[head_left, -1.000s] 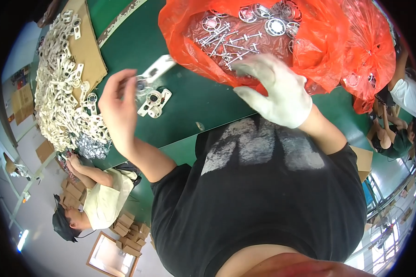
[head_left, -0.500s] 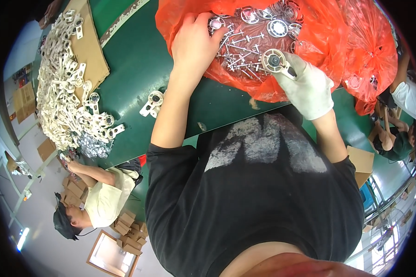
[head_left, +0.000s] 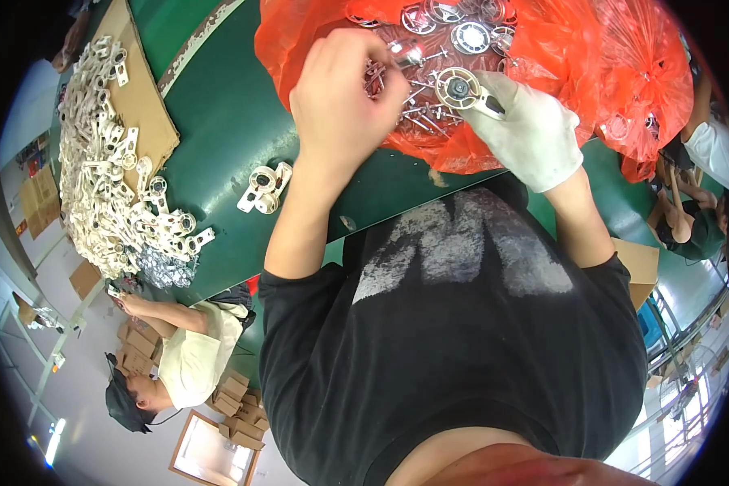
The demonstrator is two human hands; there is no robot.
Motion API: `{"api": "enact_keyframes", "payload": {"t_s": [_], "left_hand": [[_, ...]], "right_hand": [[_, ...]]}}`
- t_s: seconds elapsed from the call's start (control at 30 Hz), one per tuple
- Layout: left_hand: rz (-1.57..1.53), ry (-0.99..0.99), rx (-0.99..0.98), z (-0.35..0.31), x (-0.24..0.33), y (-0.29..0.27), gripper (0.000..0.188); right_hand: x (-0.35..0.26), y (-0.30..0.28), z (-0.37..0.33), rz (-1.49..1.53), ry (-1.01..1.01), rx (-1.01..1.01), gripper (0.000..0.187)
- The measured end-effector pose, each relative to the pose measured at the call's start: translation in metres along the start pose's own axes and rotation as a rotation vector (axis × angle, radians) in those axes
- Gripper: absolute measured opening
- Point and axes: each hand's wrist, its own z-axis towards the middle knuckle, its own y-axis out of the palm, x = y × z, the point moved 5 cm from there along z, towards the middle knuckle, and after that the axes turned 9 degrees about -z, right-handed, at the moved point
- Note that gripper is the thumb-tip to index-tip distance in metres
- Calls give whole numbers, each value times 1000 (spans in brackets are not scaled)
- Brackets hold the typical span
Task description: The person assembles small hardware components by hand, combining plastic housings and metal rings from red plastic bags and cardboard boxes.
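Note:
My bare left hand (head_left: pixel 340 97) is over the left side of an open red plastic bag (head_left: pixel 462 154). Its thumb and fingers close on a shiny round silver part (head_left: pixel 406 53), slightly blurred. Through the gap in the hand, small parts show below. In a white glove, my right hand (head_left: pixel 530 125) grips the short arm of a cream plastic piece. That cream piece (head_left: pixel 459 88) has a spoked ring with a dark centre, facing up. Inside the bag lie several silver pin-like pieces (head_left: pixel 424 117) and spoked silver discs (head_left: pixel 471 37).
Two or so cream pieces (head_left: pixel 265 188) lie on the green table (head_left: pixel 219 154) by my left forearm. A large heap of them (head_left: pixel 105 178) covers the left side beside cardboard (head_left: pixel 150 89). Another red bag (head_left: pixel 644 73) stands right. Co-workers (head_left: pixel 194 348) sit at left and right.
My left hand has lifted back from the bag's far edge with the shiny round part in its fingers. My right hand has shifted slightly left, still holding the cream piece.

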Motion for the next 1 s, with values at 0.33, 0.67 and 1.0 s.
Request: {"api": "enact_keyframes", "payload": {"t_s": [0.33, 0.67, 1.0], "left_hand": [[-16, -76, -278, -21, 32, 19, 23], [-203, -134, -262, -22, 30, 7, 37], [-363, -212, -207, -28, 23, 10, 53]], "right_hand": [[-14, 2, 0, -102, -2, -68, 29], [-11, 4, -1, -77, -65, -42, 26], [-22, 1, -6, -133, -200, 144, 30]]}}
